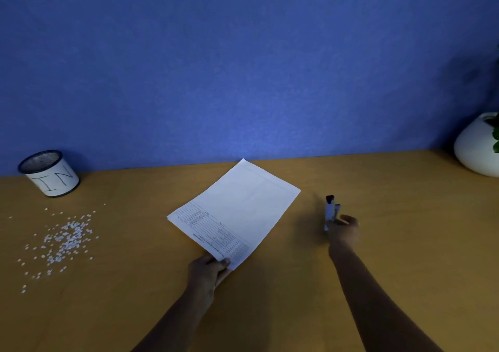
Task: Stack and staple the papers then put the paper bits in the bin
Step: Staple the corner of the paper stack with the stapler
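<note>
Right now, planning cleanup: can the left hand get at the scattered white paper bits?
Probably yes: nothing blocks the white paper bits, but the left hand must first release the printed white sheets.

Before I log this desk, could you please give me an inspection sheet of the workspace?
Surface: wooden desk.
Job's things: papers stacked at an angle mid-desk; stapler to their right; paper bits scattered at left, outside the bin behind them.
Clutter: nothing seen.
Hands: left hand pinches the papers' near corner; right hand holds the stapler.
Cables: nothing seen.
Surroundings: blue wall behind; white pot with a plant at far right.
</note>
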